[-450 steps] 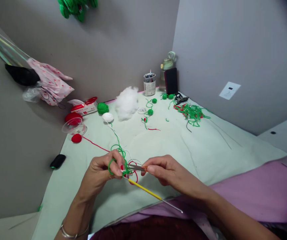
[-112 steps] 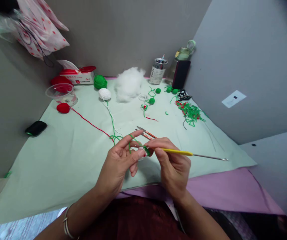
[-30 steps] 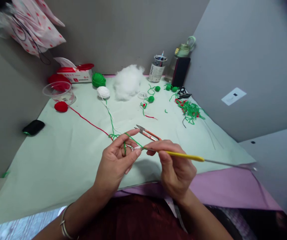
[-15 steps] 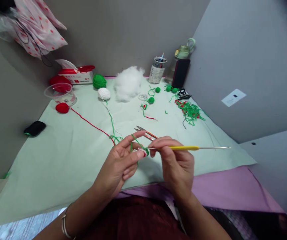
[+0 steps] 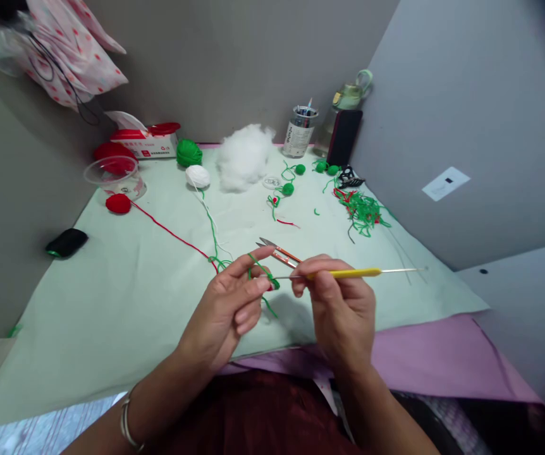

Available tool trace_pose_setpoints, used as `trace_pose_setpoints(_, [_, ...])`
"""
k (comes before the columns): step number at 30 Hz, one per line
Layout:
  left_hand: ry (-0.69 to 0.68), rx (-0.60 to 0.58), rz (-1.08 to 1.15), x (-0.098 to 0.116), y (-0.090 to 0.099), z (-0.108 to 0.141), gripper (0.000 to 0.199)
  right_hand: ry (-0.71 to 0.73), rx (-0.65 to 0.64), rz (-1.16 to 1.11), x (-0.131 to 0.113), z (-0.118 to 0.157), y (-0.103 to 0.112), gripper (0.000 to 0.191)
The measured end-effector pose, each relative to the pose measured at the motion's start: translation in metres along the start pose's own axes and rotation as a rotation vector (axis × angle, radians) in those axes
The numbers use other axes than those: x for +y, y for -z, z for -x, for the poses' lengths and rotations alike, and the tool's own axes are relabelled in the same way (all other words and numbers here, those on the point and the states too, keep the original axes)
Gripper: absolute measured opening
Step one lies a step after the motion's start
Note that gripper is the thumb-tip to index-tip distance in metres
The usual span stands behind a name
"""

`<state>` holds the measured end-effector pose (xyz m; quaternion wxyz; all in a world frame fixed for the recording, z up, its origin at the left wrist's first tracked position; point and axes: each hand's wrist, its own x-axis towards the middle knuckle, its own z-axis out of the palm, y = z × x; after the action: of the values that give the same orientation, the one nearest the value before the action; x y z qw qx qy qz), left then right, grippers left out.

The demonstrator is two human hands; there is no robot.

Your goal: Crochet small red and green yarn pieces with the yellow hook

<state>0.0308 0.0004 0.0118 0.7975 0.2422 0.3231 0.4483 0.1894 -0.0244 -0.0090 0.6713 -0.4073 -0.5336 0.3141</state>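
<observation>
Head view: left hand (image 5: 229, 303) pinches small crochet piece (image 5: 275, 284); right hand (image 5: 341, 303) grips yellow-handled crochet hook (image 5: 355, 273), tip at the piece; hands apart.

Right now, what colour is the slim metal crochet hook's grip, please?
The metal crochet hook's grip is yellow, clearest in the head view.
</observation>
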Motion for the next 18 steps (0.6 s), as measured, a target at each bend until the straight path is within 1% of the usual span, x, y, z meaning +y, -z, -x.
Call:
trace_pose_setpoints(2, [-0.054, -0.009, -0.075, -0.003, 0.0, 0.001, 0.04, -0.034, -0.041, 0.002, 0.001, 0.0, -0.001, 0.017])
trace_pose_setpoints(4, [-0.073, -0.017, -0.128, -0.006, 0.001, 0.001, 0.038, -0.059, -0.031, 0.021, 0.002, 0.001, -0.002, 0.016])
trace_pose_setpoints(8, [-0.055, -0.011, -0.143, -0.005, -0.001, 0.002, 0.037, -0.186, -0.014, -0.142, 0.005, 0.0, -0.001, 0.019])
trace_pose_setpoints(10, [-0.05, 0.004, -0.14, -0.002, -0.002, 0.003, 0.038, -0.21, -0.029, -0.206, 0.005, -0.002, 0.0, 0.021])
trace_pose_setpoints(12, [-0.052, 0.016, -0.148, 0.0, -0.003, 0.003, 0.038, -0.2, -0.04, -0.196, 0.002, -0.004, 0.001, 0.023])
trace_pose_setpoints(13, [-0.058, 0.023, -0.159, 0.001, -0.002, 0.004, 0.038, -0.181, -0.04, -0.155, -0.001, -0.003, 0.001, 0.023])
trace_pose_setpoints(15, [-0.09, 0.042, -0.193, -0.001, -0.001, 0.004, 0.039, -0.1, -0.044, 0.002, -0.005, -0.001, 0.002, 0.022])
trace_pose_setpoints(16, [-0.119, 0.053, -0.217, -0.003, 0.0, 0.005, 0.038, -0.03, -0.053, 0.102, -0.006, 0.001, 0.001, 0.021])
trace_pose_setpoints(18, [-0.191, 0.086, -0.273, -0.008, 0.002, 0.006, 0.039, 0.163, -0.1, 0.297, -0.006, 0.006, 0.001, 0.022])
